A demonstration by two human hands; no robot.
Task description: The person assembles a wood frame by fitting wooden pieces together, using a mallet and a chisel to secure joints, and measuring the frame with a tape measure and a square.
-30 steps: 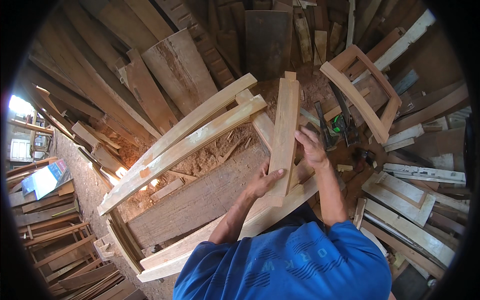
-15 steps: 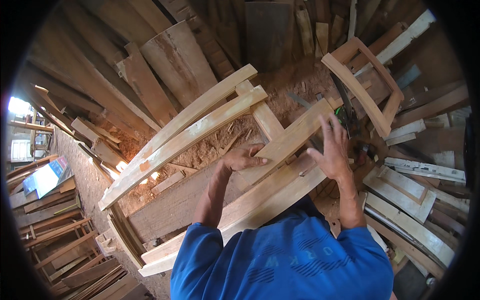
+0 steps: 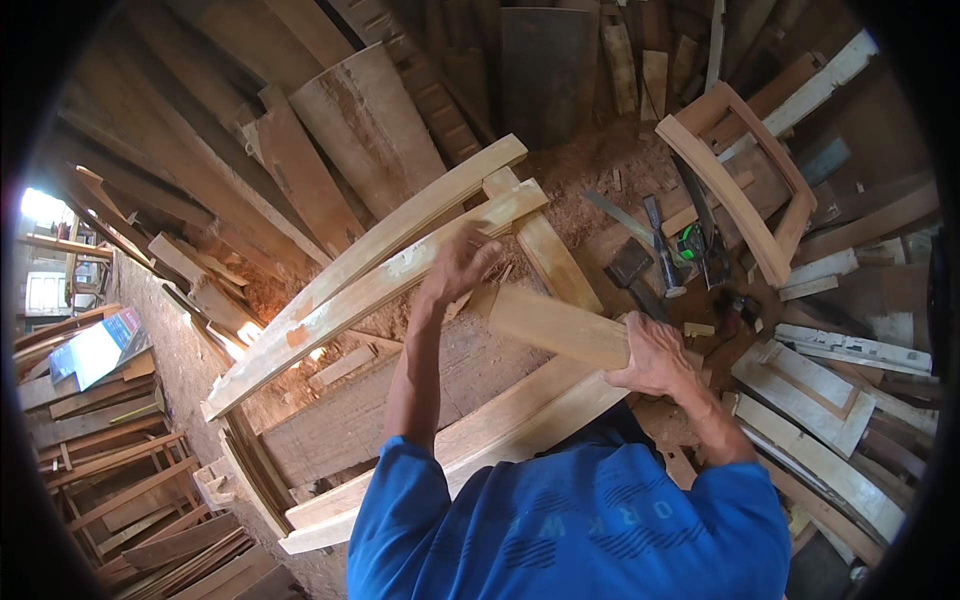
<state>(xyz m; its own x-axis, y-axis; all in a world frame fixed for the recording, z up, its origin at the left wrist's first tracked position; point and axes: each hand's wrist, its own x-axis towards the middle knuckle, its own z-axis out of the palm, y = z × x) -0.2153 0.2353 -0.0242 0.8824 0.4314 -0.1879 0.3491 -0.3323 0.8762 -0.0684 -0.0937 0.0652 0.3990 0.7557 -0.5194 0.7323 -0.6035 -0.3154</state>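
Observation:
A short, flat wooden board [image 3: 558,326] lies slantwise over the frame, a little blurred. My right hand [image 3: 655,358] is wrapped round its right end. Away from the board, my left hand [image 3: 462,265] hovers over or touches a long wooden rail [image 3: 380,290]; its fingers look apart and nothing shows in them. Two more rails complete the long sides: a far curved rail [image 3: 400,220] and a near rail [image 3: 530,415] in front of my body. A crosspiece [image 3: 555,260] joins at the right.
Beyond the right end lie a hammer [image 3: 664,245], a green-and-black tape measure [image 3: 690,241] and a dark mallet-like block [image 3: 628,262]. A small wooden frame [image 3: 785,235] leans at the far right. Planks [image 3: 360,115] lean behind; stacked timber [image 3: 130,480] stands at left.
My left hand has let go of the board and moved up and away to the far rail. My right hand has come down onto the board's right end, and the board has turned and shifted nearer.

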